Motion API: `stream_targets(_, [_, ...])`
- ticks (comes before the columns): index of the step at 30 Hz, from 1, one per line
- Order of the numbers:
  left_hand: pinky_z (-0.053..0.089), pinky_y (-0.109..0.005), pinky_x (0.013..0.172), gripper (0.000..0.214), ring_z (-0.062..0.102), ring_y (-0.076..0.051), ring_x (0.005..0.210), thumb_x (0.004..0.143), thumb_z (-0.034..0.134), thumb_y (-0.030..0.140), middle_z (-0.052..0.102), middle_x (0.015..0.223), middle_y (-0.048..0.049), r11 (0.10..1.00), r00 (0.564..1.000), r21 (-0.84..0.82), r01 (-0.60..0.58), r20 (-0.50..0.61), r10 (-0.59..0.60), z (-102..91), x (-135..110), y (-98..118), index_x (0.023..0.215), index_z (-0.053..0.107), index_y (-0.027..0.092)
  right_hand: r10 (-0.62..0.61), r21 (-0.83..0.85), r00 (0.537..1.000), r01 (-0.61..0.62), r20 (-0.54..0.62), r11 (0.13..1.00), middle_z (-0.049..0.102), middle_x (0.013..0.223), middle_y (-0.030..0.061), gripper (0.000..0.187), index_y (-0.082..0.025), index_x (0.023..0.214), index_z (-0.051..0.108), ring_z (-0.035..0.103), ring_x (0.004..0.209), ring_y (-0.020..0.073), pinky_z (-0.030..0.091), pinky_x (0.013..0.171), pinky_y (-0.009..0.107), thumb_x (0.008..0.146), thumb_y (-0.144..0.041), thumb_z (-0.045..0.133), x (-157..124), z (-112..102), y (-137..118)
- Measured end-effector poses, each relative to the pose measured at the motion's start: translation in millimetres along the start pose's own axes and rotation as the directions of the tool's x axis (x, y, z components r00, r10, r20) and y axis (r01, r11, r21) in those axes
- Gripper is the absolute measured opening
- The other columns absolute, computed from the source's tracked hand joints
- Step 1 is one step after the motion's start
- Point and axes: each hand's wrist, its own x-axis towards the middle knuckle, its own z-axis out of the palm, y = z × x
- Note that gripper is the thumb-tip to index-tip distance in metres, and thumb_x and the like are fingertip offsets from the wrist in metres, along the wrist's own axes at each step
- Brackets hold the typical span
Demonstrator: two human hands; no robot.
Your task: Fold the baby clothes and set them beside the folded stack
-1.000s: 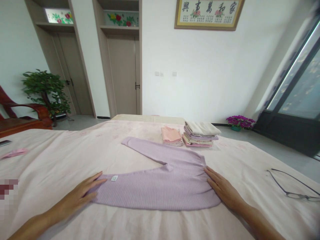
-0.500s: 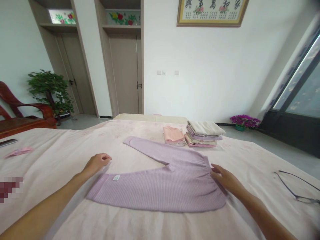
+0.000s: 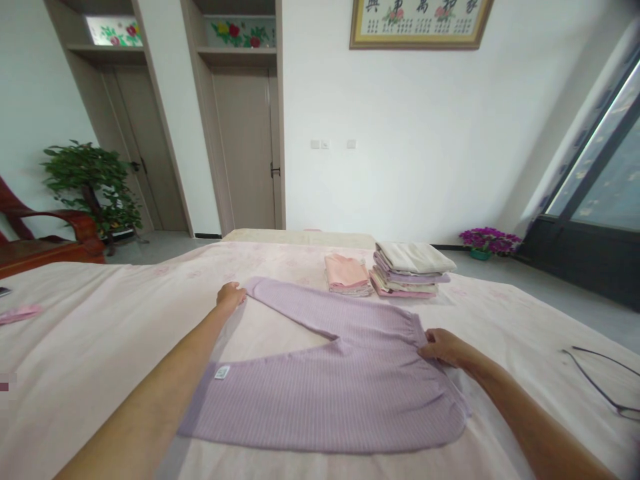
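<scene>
Lilac ribbed trousers (image 3: 320, 393) lie flat on the cloth-covered surface, legs pointing left and gathered waistband to the right. A small white label (image 3: 223, 373) shows on the near leg. My left hand (image 3: 231, 298) is closed on the cuff of the far leg, at its left end. At the waistband, my right hand (image 3: 443, 347) pinches the fabric between thumb and fingers. My left forearm passes over the near leg's cuff and hides part of it.
Beyond the trousers stand a small pile of peach folded clothes (image 3: 346, 272) and a taller folded stack (image 3: 413, 267). Glasses (image 3: 600, 390) lie at the right. A pink strip of cloth (image 3: 20, 314) and a dark phone-like edge are at the far left.
My left hand has moved away from the near leg, forward and right, onto the far cuff. My right hand has closed on the waistband. The view has shifted slightly.
</scene>
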Motion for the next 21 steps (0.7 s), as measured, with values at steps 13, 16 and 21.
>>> stream_targets(13, [0.048, -0.035, 0.070, 0.031, 0.064, -0.038, 0.103, 0.057, 0.071, 0.023, 0.070, 0.099, -0.0215, 0.995, 0.994, 0.012, 0.101, 0.045, -0.101, 26.4, 36.5, 1.4, 0.087, 0.066, 0.013, -0.006, 0.220, 0.993, -0.020, 0.118, 0.975, 0.040, 0.047, -0.0056, 0.017, -0.020, 0.067, 0.049, 0.034, 0.042, 0.0081, 0.017, 0.042, 0.023, 0.059, -0.032, 0.057, -3.4, 2.1, 6.6])
stream_targets(16, [0.046, -0.031, 0.061, 0.018, 0.067, -0.033, 0.086, 0.056, 0.070, 0.019, 0.069, 0.076, -0.0138, 0.985, 0.994, -0.144, 0.094, 0.076, -0.084, 20.7, 30.2, -0.9, 0.072, 0.062, 0.016, -0.023, 0.232, 0.991, -0.009, 0.131, 0.973, 0.041, 0.047, -0.0055, 0.020, -0.020, 0.067, 0.048, 0.034, 0.041, 0.0079, 0.017, 0.041, 0.023, 0.058, -0.035, 0.059, -3.6, 0.7, 5.8])
stream_targets(21, [0.043, -0.023, 0.051, 0.008, 0.059, -0.014, 0.054, 0.064, 0.059, 0.015, 0.058, 0.056, 0.0002, 0.852, 0.990, -0.512, 0.109, 0.132, -0.047, -7.6, 6.2, -8.3, 0.071, 0.055, 0.017, -0.079, 0.334, 0.990, 0.036, 0.115, 0.942, 0.044, 0.048, -0.0057, 0.027, -0.019, 0.071, 0.051, 0.034, 0.042, 0.0070, 0.018, 0.041, 0.022, 0.058, -0.040, 0.062, -9.3, 1.5, 7.3])
